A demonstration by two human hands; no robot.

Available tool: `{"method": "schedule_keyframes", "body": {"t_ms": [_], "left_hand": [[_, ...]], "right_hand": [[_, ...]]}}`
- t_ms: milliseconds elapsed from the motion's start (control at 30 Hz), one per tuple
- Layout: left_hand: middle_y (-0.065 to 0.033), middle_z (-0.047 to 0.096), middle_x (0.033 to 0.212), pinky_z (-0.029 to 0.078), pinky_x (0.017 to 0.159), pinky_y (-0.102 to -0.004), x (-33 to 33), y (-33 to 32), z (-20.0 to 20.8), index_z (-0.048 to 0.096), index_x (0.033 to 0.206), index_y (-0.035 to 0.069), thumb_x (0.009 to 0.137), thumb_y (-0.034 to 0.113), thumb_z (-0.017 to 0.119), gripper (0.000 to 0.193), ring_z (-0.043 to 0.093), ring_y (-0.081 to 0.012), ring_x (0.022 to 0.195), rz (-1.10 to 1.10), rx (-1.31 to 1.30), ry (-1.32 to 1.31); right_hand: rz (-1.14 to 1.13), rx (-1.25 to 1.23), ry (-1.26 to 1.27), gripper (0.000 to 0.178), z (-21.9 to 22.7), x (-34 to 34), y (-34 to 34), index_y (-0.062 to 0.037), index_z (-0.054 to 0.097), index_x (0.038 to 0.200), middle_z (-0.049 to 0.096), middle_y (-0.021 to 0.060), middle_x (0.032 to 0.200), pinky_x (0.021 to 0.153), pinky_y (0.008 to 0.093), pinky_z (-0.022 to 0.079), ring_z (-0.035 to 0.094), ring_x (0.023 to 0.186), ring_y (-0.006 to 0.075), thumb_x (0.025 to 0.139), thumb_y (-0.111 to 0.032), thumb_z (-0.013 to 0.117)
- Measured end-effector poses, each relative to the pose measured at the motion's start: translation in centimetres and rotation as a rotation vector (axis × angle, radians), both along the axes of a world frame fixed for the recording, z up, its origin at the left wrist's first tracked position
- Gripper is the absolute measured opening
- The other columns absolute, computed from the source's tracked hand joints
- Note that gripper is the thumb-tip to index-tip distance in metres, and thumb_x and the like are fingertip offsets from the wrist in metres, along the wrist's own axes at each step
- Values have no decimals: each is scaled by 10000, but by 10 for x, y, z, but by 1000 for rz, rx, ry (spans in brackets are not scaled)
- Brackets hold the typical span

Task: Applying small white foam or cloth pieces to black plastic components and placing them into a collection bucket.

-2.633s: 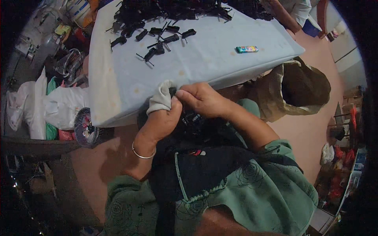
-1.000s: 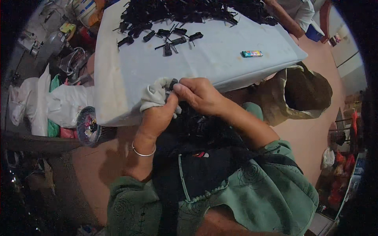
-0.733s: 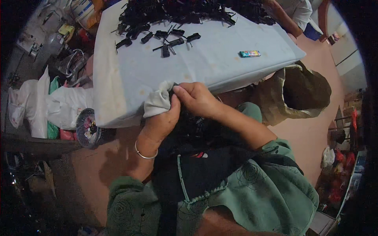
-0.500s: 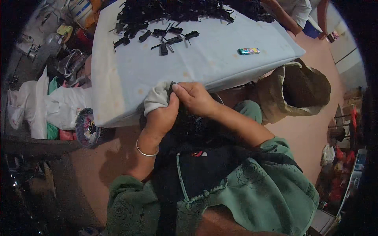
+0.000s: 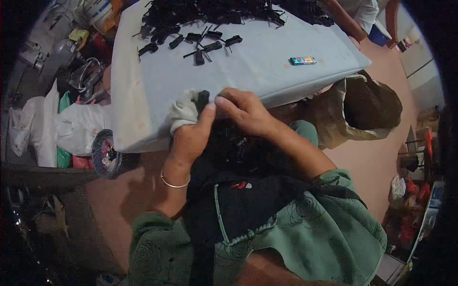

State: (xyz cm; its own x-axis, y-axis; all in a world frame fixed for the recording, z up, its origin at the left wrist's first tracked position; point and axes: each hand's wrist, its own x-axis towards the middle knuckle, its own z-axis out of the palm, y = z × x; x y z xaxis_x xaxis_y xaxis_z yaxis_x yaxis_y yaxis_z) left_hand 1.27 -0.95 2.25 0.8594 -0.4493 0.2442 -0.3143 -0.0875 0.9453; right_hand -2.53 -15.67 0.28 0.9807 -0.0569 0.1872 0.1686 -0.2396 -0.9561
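Note:
My left hand (image 5: 193,136) is closed round a small black plastic part (image 5: 203,97), with a whitish cloth (image 5: 182,110) bunched about its fingers. Just to the right, my right hand (image 5: 249,114) has thumb and forefinger pinched together, close to the left thumb. Whatever lies in that pinch, if anything, is too small to make out. Both hands are over the near edge of a table with a pale blue cover (image 5: 257,71). Several black parts with thin prongs (image 5: 210,46) lie loose beyond them, in front of a large dark heap of similar parts (image 5: 205,14).
A small colourful packet (image 5: 303,61) lies on the table's right side. Beyond the right edge stands an open brown sack (image 5: 334,117). White plastic bags (image 5: 81,128) and a round basket (image 5: 106,155) are at the left. Another person's arm (image 5: 344,19) reaches in at the far right.
My hands have come slightly apart. The left has shifted a little left and the right a little right, so more of the black part shows above the left thumb.

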Motion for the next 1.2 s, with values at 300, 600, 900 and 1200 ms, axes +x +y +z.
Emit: {"method": "schedule_keyframes", "body": {"t_ms": [300,600,900,1200], "left_hand": [[-62,523,818,414,597,-232,2,6,6,456,1056,3,856,102,427,225,494,-111,702,13,194,-104],[-77,522,789,427,605,-283,5,5,-9,465,1028,3,797,78,455,243,509,-146,672,-82,114,-175],[-160,527,869,428,720,-327,-4,0,-3,461,1007,-26,774,28,441,240,526,-260,792,-86,99,-131],[-190,531,886,423,734,-363,-1,3,-17,445,1082,-26,772,45,472,319,518,-331,828,46,202,-391]], "right_hand": [[94,-255,-182,160,14,-6,-18,7,565,817,541,136,653,563,297,419,499,587,174,808,-153,562],[158,-129,8,245,19,-4,-8,20,521,789,431,64,581,549,267,381,389,607,77,876,-208,490],[147,-219,9,298,22,-6,2,20,484,729,391,60,560,525,278,363,338,575,98,902,-215,422],[168,80,-42,311,5,3,12,1,535,759,523,153,592,529,329,401,415,507,187,885,-269,446]]}}
